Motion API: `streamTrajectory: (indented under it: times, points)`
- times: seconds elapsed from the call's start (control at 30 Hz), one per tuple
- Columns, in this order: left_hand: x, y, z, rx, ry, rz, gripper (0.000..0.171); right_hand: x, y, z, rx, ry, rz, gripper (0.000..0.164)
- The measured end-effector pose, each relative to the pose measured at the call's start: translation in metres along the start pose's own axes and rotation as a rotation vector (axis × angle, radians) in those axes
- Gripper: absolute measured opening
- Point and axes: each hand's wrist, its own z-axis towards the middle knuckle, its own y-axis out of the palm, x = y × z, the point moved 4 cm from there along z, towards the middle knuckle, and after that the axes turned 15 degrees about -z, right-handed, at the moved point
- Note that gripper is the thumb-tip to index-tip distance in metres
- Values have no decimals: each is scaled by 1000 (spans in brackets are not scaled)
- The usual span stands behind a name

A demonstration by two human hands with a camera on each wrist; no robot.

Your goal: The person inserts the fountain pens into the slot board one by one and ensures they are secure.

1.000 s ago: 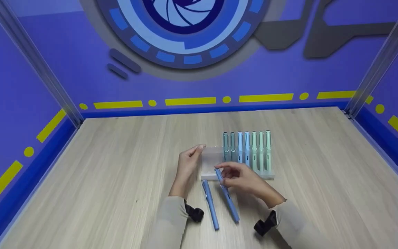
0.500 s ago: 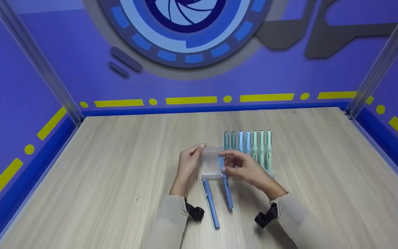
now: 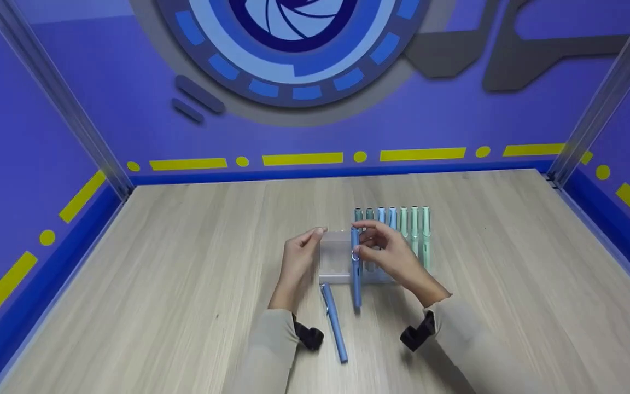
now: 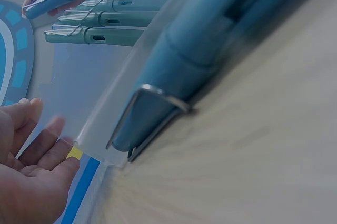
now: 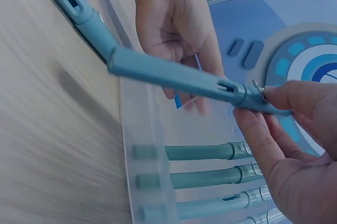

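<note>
My right hand [image 3: 397, 254] pinches a blue pen [image 3: 356, 287] near its clip end, thumb on one side and fingers on the other. The pen is held in front of a clear plastic pen stand [image 3: 334, 256], its lower end toward me. My left hand [image 3: 296, 265] holds the stand's upper left corner; in the left wrist view some of its fingers [image 4: 45, 142] lie behind the clear panel. Dark green pens [image 5: 205, 153], light blue pens [image 5: 210, 206] and light green pens [image 3: 426, 241] stand side by side in the right part. The left part holds no pens.
A second blue pen [image 3: 334, 325] lies on the wooden table [image 3: 200, 262] in front of the stand, between my forearms. Black wrist cameras [image 3: 308, 336] sit at both cuffs. Blue printed walls [image 3: 315, 137] enclose the table at the back and sides.
My right hand has moved away from me with the blue pen, which has turned from slanted to nearly straight in front of the stand. The left hand stays at its corner.
</note>
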Motion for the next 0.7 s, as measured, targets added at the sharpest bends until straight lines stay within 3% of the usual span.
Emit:
streamTrajectory:
  times: [0.13, 0.43, 0.7]
  points:
    - [-1, 0, -1, 11, -25, -10, 34, -2, -2, 3, 47, 20, -4, 44]
    - [-5, -1, 2, 8, -1, -7, 36, -5, -1, 8, 120, 35, 4, 43]
    - [-6, -1, 4, 4, 10, -9, 34, -11, -1, 11, 205, -12, 16, 41]
